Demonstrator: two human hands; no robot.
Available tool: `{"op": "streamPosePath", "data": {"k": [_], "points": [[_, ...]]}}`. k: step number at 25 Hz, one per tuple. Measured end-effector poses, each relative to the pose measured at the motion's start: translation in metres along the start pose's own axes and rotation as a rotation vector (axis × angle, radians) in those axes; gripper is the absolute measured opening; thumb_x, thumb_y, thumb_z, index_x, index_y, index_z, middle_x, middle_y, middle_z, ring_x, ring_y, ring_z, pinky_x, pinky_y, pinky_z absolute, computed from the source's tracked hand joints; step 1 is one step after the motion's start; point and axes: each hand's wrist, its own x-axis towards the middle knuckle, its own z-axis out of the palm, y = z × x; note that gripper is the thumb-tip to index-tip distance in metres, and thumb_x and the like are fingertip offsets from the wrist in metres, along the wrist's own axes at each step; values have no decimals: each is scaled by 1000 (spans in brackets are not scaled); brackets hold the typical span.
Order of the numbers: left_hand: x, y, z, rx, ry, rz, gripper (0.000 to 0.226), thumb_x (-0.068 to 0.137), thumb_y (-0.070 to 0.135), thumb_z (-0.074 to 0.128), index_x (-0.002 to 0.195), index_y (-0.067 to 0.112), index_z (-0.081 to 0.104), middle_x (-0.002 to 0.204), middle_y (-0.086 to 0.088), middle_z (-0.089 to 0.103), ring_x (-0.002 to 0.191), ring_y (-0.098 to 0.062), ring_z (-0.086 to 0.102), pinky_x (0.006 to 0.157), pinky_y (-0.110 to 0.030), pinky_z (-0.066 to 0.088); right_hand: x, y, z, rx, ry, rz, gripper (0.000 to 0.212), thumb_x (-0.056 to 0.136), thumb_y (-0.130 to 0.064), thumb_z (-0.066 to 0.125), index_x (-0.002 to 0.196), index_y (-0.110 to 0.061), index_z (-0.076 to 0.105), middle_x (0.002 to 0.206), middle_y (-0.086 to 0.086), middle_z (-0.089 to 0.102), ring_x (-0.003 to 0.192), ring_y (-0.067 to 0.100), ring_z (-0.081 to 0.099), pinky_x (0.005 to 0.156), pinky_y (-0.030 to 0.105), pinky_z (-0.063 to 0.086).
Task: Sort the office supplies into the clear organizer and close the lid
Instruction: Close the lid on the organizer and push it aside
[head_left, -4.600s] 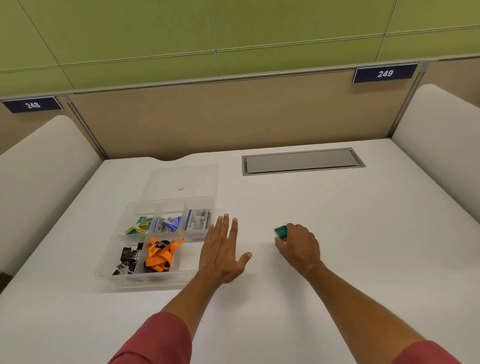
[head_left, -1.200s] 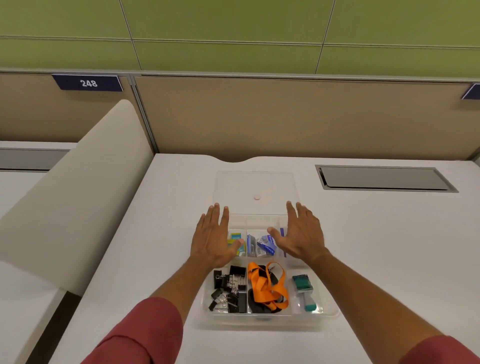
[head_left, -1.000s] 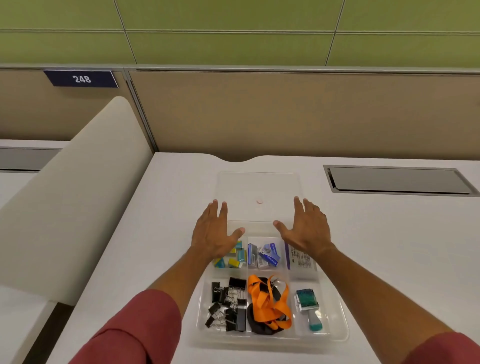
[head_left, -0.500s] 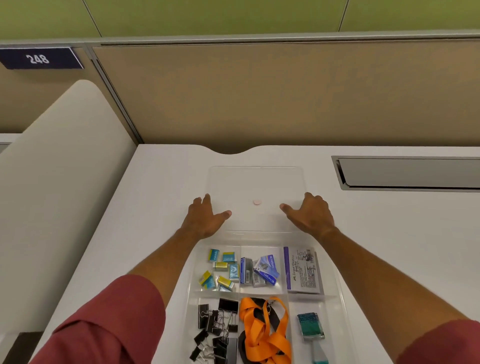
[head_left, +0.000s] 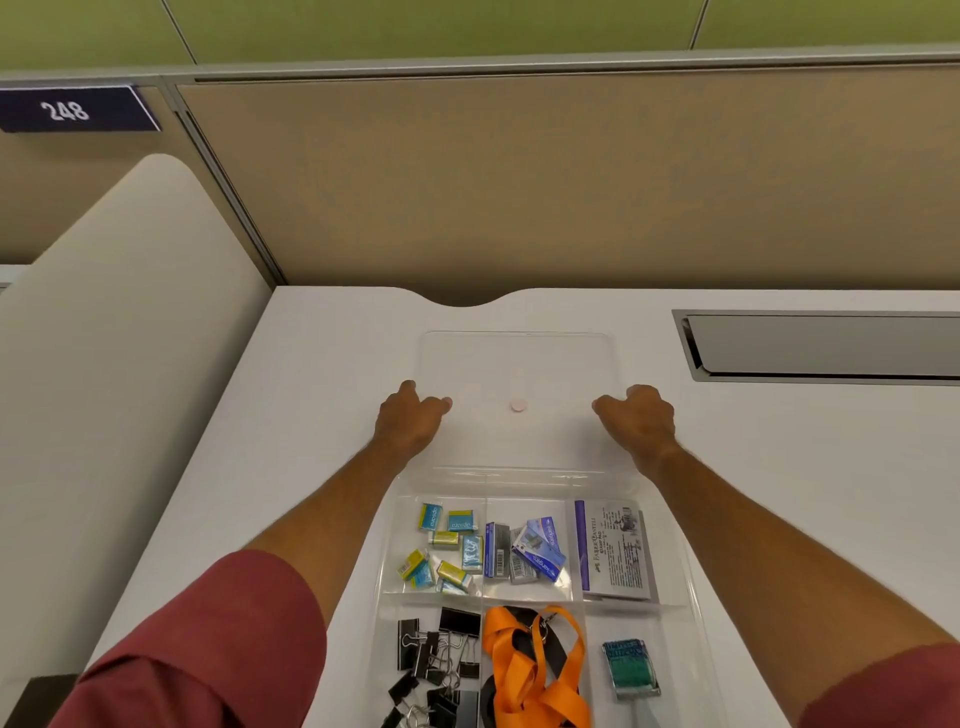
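Left hand (head_left: 408, 423) and right hand (head_left: 636, 423) gripping opposite side edges of clear lid (head_left: 514, 364), fingers curled at the rims, thumbs on top

Lid: thin transparent plastic, rounded corners, small pink dot at centre, flat on white desk (head_left: 311, 415), open, behind clear organizer (head_left: 691, 587)

Organizer: transparent, six compartments. Back row: small blue and yellow boxes (head_left: 447, 551); blue staple boxes (head_left: 524, 551); flat printed packet (head_left: 615, 551). Front row: black binder clips (head_left: 436, 660); orange lanyard (head_left: 524, 670); teal stamp (head_left: 629, 667)

Both forearms extended forward past organizer's sides, red sleeves (head_left: 208, 649) at elbows
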Motion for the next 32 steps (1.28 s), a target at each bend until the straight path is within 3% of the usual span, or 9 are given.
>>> {"op": "streamPosePath", "data": {"k": [7, 10, 13, 17, 20, 23, 25, 29, 32], "points": [[-12, 19, -18, -142, 114, 43, 60, 97, 33, 51, 147, 9, 29, 153, -14, 33, 138, -32, 34, 110, -41, 32, -5, -10, -19, 182, 52, -32, 62, 82, -22, 61, 139, -6, 44, 142, 14, 49, 128, 32, 48, 98, 38, 42], [-25, 30, -32, -221, 174, 79, 56, 98, 32, 50, 146, 9, 32, 151, -12, 35, 137, -30, 37, 108, -39, 33, -14, -20, -32, 256, 95, -82, 59, 83, -19, 61, 140, -8, 45, 141, 13, 51, 128, 29, 49, 100, 39, 42], [-43, 38, -48, -329, 224, 133, 51, 99, 31, 48, 144, 9, 37, 149, -11, 38, 134, -29, 39, 106, -36, 33, -30, -31, -46, 360, 135, -148, 54, 85, -14, 61, 137, -9, 49, 135, 8, 56, 118, 21, 54, 94, 30, 41], [-65, 42, -71, -478, 271, 198, 36, 99, 28, 45, 129, 9, 54, 134, -10, 54, 120, -26, 51, 104, -37, 41, -54, -41, -68, 522, 178, -190, 44, 85, -11, 62, 128, -12, 59, 93, -10, 60, 86, 8, 53, 81, 23, 40], [-83, 44, -85, -595, 320, 222, 21, 96, 24, 49, 108, 17, 63, 114, -6, 63, 104, -22, 57, 90, -32, 45, -70, -43, -83, 596, 212, -207, 35, 83, -13, 63, 117, -15, 67, 99, -7, 65, 92, 12, 58, 82, 24, 42], [-100, 40, -97, -730, 322, 221, 14, 94, 19, 50, 96, 17, 65, 104, -5, 66, 101, -24, 62, 93, -37, 50, -83, -43, -97, 825, 162, -134, 16, 81, -13, 64, 95, -15, 72, 96, 2, 71, 93, 19, 66, 85, 29, 53], [-109, 33, -103, -861, 304, 187, 16, 93, 13, 50, 93, 12, 66, 100, -9, 68, 98, -25, 65, 92, -37, 52, -93, -41, -107, 1001, 98, -57, 9, 81, -7, 61, 81, -7, 70, 85, 9, 70, 86, 23, 68, 78, 29, 57], [-129, 13, -111, -1063, 218, 155, 11, 84, 3, 59, 81, 2, 69, 90, -13, 68, 86, -28, 68, 84, -34, 56, -114, -24, -117, 1119, 33, -21, 10, 83, -4, 59, 79, -1, 67, 85, 16, 68, 81, 26, 68, 76, 31, 56], [-141, -6, -108, -1065, 216, 106, 3, 79, 6, 72, 77, 4, 72, 80, -3, 71, 83, -21, 69, 80, -31, 56, -129, -7, -117, 1043, 28, -30, 11, 83, -9, 67, 75, -1, 69, 80, 12, 68, 77, 21, 66, 68, 25, 55]]}}
